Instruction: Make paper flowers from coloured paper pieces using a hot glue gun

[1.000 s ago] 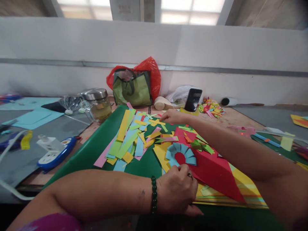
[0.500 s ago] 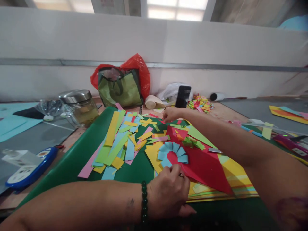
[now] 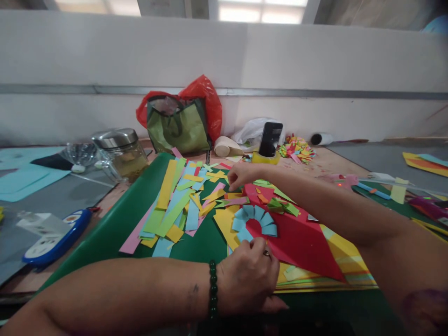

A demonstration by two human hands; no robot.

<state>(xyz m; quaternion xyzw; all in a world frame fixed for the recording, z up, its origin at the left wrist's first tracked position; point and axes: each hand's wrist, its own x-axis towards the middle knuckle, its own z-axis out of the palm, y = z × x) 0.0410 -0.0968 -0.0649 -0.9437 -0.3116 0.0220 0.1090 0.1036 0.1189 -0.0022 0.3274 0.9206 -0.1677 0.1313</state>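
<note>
My left hand (image 3: 250, 277), with a dark bead bracelet on the wrist, rests curled at the near edge of a red paper sheet (image 3: 301, 242). Its fingertips touch the lower rim of a ring of light blue paper loops (image 3: 255, 220) set on that sheet. My right hand (image 3: 242, 174) reaches forward over the green mat (image 3: 115, 224). Its fingers are curled down into the scattered coloured paper strips (image 3: 182, 200), and what they pinch is hidden. A stack of yellow and striped sheets (image 3: 350, 266) lies under the red paper.
A lidded glass jar (image 3: 121, 154) stands at the left. A red bag with a green pouch (image 3: 182, 119), a tape roll (image 3: 226, 147) and a black phone (image 3: 270, 139) line the back wall. A blue and white stapler-like tool (image 3: 52, 238) lies at the left. Paper flowers (image 3: 297, 148) sit behind.
My right hand has drawn slightly back and left over the strips. My left hand stays at the blue loop ring. The view has shifted a little.
</note>
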